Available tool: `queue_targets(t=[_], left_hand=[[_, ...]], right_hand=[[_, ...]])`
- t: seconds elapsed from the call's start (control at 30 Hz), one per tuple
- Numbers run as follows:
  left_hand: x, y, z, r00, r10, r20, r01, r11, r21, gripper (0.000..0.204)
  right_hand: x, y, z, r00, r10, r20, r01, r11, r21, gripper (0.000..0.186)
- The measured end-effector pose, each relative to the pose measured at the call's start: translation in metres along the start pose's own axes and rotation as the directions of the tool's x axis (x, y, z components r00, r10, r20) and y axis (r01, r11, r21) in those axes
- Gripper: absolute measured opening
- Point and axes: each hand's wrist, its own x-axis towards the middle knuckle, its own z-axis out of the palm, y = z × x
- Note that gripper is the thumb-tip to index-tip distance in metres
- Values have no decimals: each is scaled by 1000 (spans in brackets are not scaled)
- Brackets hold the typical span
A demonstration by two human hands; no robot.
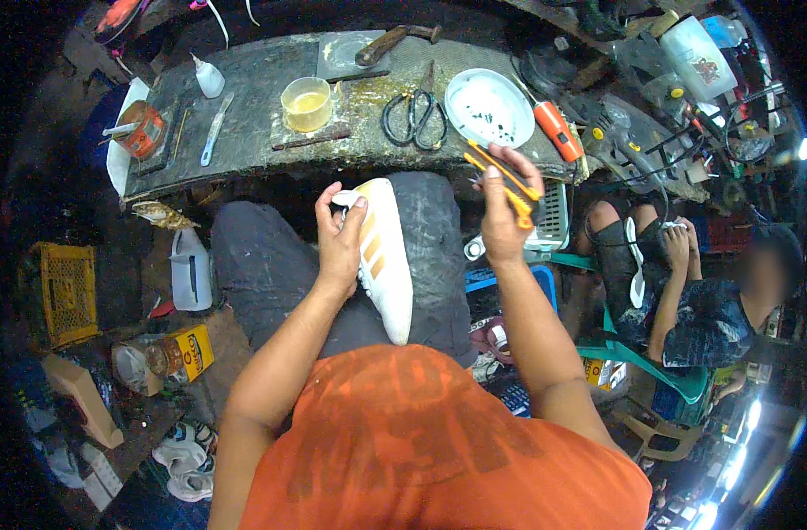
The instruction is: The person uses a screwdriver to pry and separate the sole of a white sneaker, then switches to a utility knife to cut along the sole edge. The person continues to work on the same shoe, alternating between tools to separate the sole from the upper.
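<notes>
My left hand [342, 230] grips a white shoe with gold stripes [385, 256] at its collar; the shoe rests toe-down along my lap. Held in my right hand [509, 205] is an orange-and-black hand tool [523, 215], too small to identify surely, raised just right of the shoe near the bench edge. Beyond it on the bench [245, 163] are black-handled scissors [400, 119], a white dish with dark bits [489, 99], an orange-handled tool [558, 131] and a cup of yellowish liquid [305, 104].
A co-worker [704, 318] sits at the right handling a white sole [635, 265]. A hammer [377, 49], knife [216, 128] and brown pot [143, 137] lie on the bench. A jug [192, 265], yellow crate [68, 291], cartons [81, 393] and shoes [187, 464] crowd the left floor.
</notes>
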Motion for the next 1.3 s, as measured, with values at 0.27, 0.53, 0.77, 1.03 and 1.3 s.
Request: queue_targets(t=[0.27,0.53,0.77,1.03,1.3], left_hand=[[-5,11,-14,995,-93,-21,94,994,62,58],[0,9,-13,989,-145,21,145,989,7,57],[-7,1,2,997,-68,-34,70,997,37,61],[-17,3,0,966,165,200,-220,929,297,79],[-15,6,6,984,97,150,-151,899,411,70]], right_hand=[[11,35,18,946,-319,58,319,884,-342,19],[1,24,-4,912,-394,111,389,748,-537,26],[2,50,3,993,-102,51,114,908,-404,32],[-48,-13,-8,925,357,127,-378,844,380,44],[-33,-20,-55,809,580,92,-487,576,656,64]])
